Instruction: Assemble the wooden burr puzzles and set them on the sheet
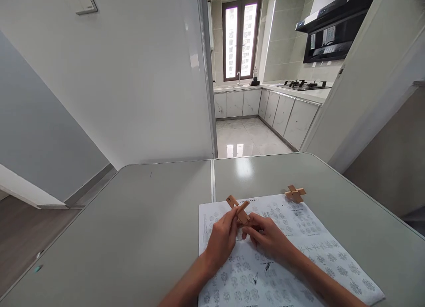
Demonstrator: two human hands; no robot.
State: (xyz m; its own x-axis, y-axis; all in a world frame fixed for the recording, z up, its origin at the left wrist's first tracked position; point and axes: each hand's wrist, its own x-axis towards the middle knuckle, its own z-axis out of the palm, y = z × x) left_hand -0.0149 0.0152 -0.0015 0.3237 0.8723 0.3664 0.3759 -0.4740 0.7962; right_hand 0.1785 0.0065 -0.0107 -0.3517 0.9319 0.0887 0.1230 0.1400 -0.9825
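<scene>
Bare hands hold a crossed wooden puzzle (243,216) above a printed sheet (275,289) on a table.
Nearest, the sheet bears rows of small grey diagrams and two dark scribbles; its near right corner curls slightly. Over its far left part, the left hand (223,232) pinches the puzzle; the right hand (268,235) has bent fingers at the lower end, though whether they grip is unclear. The puzzle is light brown: a flat, tilted bar with a dark mark on its upper left end, crossed by a narrower stick slanting up to the right. Farther, a wooden cross (295,193) of interlocked bars sits at the sheet's far right corner.
</scene>
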